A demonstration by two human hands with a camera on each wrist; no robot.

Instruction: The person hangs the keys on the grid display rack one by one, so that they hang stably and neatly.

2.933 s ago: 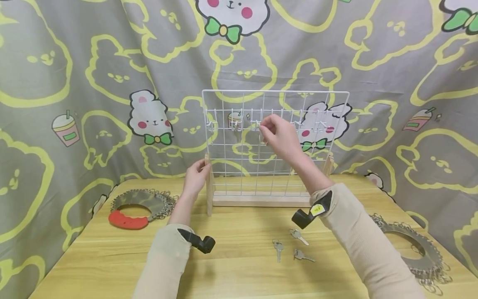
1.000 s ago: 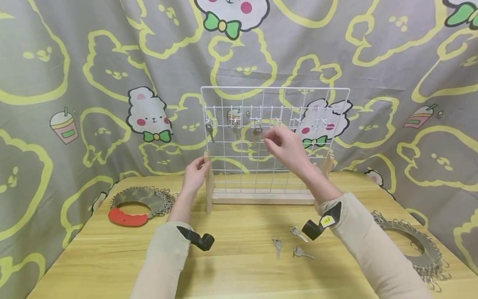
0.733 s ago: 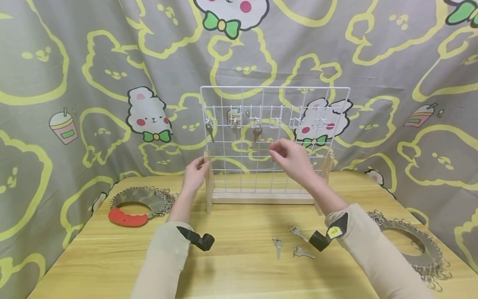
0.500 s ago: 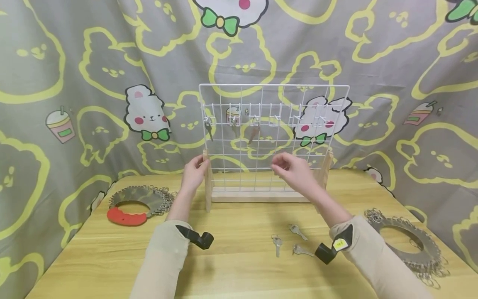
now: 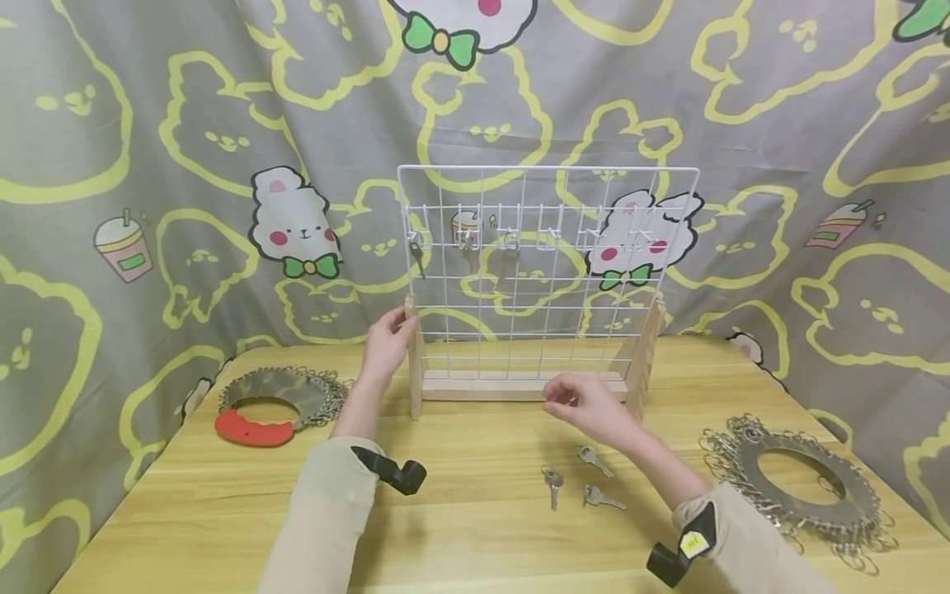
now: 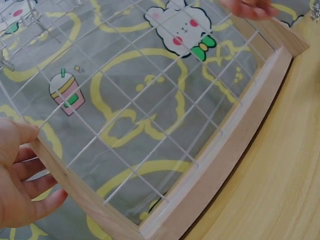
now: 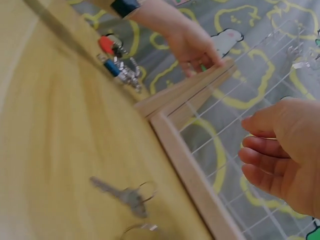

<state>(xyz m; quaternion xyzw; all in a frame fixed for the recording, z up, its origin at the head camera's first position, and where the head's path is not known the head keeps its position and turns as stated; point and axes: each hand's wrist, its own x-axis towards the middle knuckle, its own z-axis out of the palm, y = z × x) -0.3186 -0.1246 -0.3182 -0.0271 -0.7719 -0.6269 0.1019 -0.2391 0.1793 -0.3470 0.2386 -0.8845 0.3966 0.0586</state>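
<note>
A white wire grid rack stands in a wooden frame whose base bar (image 5: 482,388) faces me. My left hand (image 5: 386,342) pinches the top of its left wooden post (image 5: 415,379), thumb in front and fingers behind in the left wrist view. Three keys hang from the grid's left hooks: one at the far left (image 5: 418,257), a second key (image 5: 468,254) and a third key (image 5: 508,262). Lower down, my right hand (image 5: 590,406) hovers above the table, fingers loosely curled and holding nothing. Beneath it lie three ringed keys: one (image 5: 552,487), another (image 5: 594,462), and a third (image 5: 604,497).
At the left lies a toothed metal ring with a red handle (image 5: 255,429) and many small rings. Another metal ring (image 5: 757,474) fringed with small rings lies at the right. Three bare white hooks (image 5: 590,239) sit on the grid's right half. A patterned curtain (image 5: 356,124) hangs behind.
My right hand has let go of the third key, now hanging on its hook, and has come down from the grid toward the table. My left hand stays on the post.
</note>
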